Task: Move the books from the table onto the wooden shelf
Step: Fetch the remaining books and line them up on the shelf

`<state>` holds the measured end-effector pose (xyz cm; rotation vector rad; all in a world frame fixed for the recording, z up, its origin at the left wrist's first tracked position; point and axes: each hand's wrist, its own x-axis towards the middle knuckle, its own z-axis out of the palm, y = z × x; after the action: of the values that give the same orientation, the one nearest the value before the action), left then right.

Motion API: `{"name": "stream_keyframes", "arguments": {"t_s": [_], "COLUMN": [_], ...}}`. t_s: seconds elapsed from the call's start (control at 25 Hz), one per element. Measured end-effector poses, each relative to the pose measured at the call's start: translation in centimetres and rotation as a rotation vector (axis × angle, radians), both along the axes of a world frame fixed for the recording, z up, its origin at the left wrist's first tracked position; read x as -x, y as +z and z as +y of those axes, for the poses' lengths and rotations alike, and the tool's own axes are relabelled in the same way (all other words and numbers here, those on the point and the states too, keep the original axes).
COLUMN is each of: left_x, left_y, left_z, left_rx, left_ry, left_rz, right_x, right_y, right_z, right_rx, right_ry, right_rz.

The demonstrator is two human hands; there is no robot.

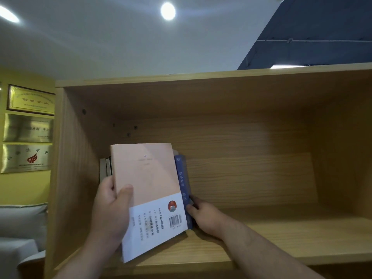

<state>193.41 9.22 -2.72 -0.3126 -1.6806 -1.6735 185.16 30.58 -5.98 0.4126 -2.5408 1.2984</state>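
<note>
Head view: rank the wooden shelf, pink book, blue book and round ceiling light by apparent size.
1. wooden shelf
2. pink book, nearest the camera
3. blue book, only its spine showing
4. ceiling light, farthest, true size unsure

Wooden shelf (261, 234): one; pink book (145, 178): one; blue book (182, 178): one; pale-spined books (105, 168): two or three, unclear; hands: two, left hand (109, 210), right hand (205, 214); wall plaques (30, 99): three.
</note>
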Motion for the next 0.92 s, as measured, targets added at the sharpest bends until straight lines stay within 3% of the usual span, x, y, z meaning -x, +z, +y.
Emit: {"name": "stream_keyframes", "arguments": {"t_s": [0.2,0.4,0.52,0.68,0.8,0.84,0.92], "left_x": [0.1,0.3,-0.3,-1.1,-0.4,0.3,2.2], "left_y": [-0.1,1.3,2.0,2.0,1.7,1.4,0.1], "left_z": [-1.1,-0.6,0.6,3.6,4.9,4.5,2.7], "left_rx": [-0.13,-0.288,-0.199,-0.056,0.029,0.088,0.368], "left_ry": [-0.073,-0.272,-0.232,-0.29,-0.35,-0.267,0.108], "left_rz": [-0.026,-0.123,-0.059,-0.088,-0.111,-0.064,0.001], "right_x": [0.2,-1.2,-2.1,-4.1,-5.4,-6.2,-7.3], "right_y": [0.4,1.6,3.0,3.5,3.8,3.9,3.3], "right_z": [-0.5,-0.1,0.5,1.5,3.9,5.0,7.3], "right_rx": [0.009,0.662,0.778,0.868,0.988,1.03,1.03], "right_ry": [0.036,0.071,0.077,0.305,0.273,0.222,0.043], "right_rz": [-0.083,-0.016,0.028,-0.157,-0.101,-0.078,-0.021]}}
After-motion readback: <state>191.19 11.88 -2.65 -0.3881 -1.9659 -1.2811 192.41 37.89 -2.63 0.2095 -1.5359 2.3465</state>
